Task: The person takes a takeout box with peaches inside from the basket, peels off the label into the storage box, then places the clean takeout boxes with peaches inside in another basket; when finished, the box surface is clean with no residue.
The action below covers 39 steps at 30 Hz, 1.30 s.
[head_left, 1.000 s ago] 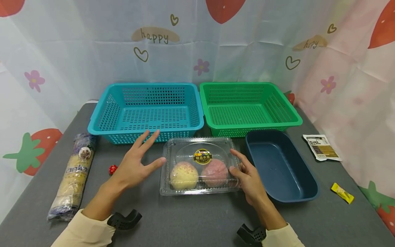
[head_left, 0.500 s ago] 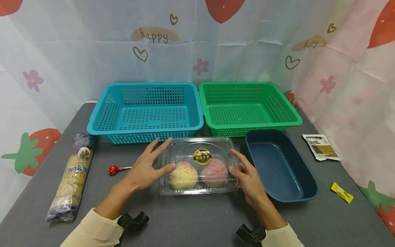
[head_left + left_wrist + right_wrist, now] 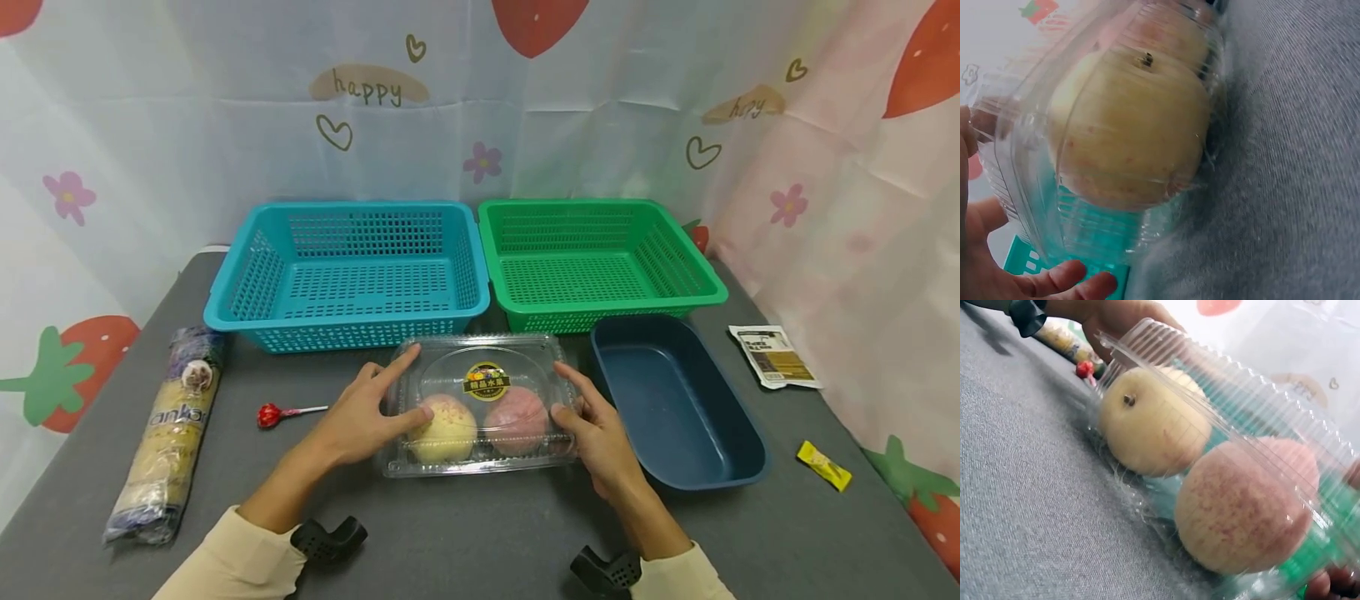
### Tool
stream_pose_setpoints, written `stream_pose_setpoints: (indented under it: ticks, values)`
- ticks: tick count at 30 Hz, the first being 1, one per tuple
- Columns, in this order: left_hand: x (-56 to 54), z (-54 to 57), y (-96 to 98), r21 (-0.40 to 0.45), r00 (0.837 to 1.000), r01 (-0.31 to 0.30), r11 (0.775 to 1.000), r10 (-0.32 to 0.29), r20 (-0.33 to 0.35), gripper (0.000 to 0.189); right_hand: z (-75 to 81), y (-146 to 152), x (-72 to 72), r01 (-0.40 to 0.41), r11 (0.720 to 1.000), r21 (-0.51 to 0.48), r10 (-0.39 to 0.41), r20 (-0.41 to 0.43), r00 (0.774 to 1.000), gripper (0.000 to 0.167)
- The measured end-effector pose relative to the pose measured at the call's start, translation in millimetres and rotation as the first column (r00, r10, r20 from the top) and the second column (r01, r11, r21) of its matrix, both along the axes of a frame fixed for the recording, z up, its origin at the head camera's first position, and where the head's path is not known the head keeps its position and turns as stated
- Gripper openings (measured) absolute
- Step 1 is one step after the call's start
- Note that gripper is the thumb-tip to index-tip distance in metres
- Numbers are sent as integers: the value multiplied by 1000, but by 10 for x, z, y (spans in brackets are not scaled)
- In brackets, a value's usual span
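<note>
A clear plastic clamshell box (image 3: 517, 357) with a black and gold label lies on the table in the head view. Inside are a pale yellow fruit with a short stem (image 3: 1129, 131) and a pink, peach-like fruit (image 3: 1241, 506). At the box's right side my right hand (image 3: 603, 433) grips the edge, thumb on the lid. My left hand (image 3: 363, 421) is at the left side, its index finger and thumb stretched over the lid. In the left wrist view, two fingertips (image 3: 1097, 286) extend loosely beside the box's end. The right hand's lower fingers are mostly hidden.
Behind the box stand a blue basket (image 3: 352, 323) and a green basket (image 3: 615, 305). A dark blue tub (image 3: 678, 400) is close on the right. Leftward lie a lollipop (image 3: 270, 415) and a long wrapped pack (image 3: 168, 425); rightward, a white-and-brown packet (image 3: 774, 357) and a yellow sachet (image 3: 823, 465).
My left hand has moved right and slightly down onto the box's left side, uncovering the lollipop stick. The right hand has stayed on the box's right edge.
</note>
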<state>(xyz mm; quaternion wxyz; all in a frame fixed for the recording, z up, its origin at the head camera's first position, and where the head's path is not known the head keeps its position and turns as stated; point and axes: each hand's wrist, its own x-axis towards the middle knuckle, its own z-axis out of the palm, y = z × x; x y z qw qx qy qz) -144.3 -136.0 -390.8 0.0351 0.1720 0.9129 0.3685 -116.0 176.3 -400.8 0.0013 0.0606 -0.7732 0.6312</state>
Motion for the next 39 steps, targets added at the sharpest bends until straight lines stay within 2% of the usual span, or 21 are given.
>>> stream_pose_setpoints:
  ticks: [5,8,12,15,18,21,25,29,33,39]
  values:
    - [-28,-9,9,88,999,32,996,-33,9,83,61,-17,17,24,997,76,-23,-16,1000,50]
    - [-41,-14,16,154,998,40,987,-47,38,83,115,-27,45,48,981,186,-47,-11,999,53]
    - [-43,-15,16,199,996,33,979,-48,72,84,205,-53,86,75,925,374,-69,-29,997,59]
    - [-40,-8,5,200,996,21,980,-39,86,85,312,-71,91,97,864,494,-59,-92,994,63]
    - [-39,8,3,199,994,8,980,-30,104,87,460,-78,59,116,830,545,-22,-175,984,63]
    - [-34,28,16,196,993,6,981,-28,111,88,604,-60,-23,99,832,545,38,-235,971,59]
    - [-35,22,48,193,993,6,981,-28,112,89,723,-35,-180,19,851,525,127,-240,962,53]
    - [-39,5,61,182,993,-3,983,-19,117,88,781,-60,-359,-111,864,491,222,-175,959,52]
    - [-28,13,57,179,992,-15,984,-7,122,88,817,-130,-506,-229,854,468,311,-105,944,51]
    - [-30,28,51,182,989,-28,983,1,147,89,841,-253,-636,-299,824,482,359,-33,933,48]
